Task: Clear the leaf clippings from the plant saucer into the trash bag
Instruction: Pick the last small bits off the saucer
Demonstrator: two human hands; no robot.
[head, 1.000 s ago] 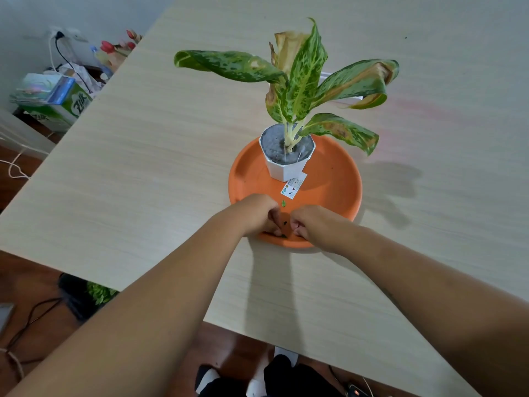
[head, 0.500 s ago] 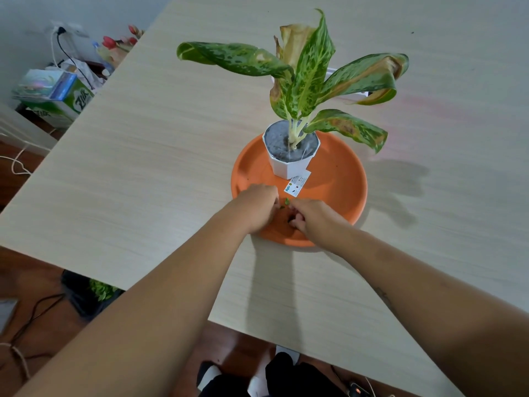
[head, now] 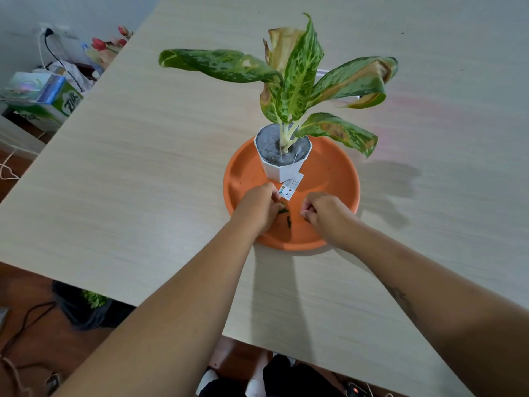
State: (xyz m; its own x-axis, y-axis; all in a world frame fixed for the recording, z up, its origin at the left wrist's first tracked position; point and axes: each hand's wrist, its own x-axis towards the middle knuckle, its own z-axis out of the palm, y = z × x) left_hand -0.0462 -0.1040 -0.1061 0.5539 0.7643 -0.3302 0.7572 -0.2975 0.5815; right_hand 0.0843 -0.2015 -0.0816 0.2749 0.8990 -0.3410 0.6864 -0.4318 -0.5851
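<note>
An orange plant saucer (head: 337,179) sits on the pale wooden table (head: 143,156) and holds a white pot (head: 282,170) with a spotted green plant (head: 297,81). Small green leaf clippings (head: 287,220) lie on the saucer's near side. My left hand (head: 259,206) rests in the saucer with its fingers pinched on a green clipping. My right hand (head: 323,214) is beside it, fingers curled shut; whether it holds anything is hidden. A dark trash bag (head: 83,306) with green clippings inside sits on the floor under the table's left corner.
A paper tag (head: 290,189) hangs from the pot above the clippings. Boxes (head: 43,96), cables and a wall socket crowd the floor at the far left. The table's near edge runs diagonally below my forearms.
My hands were touching over the saucer's near rim; they have moved further in and apart. Loose clippings now show between them. The view has shifted slightly.
</note>
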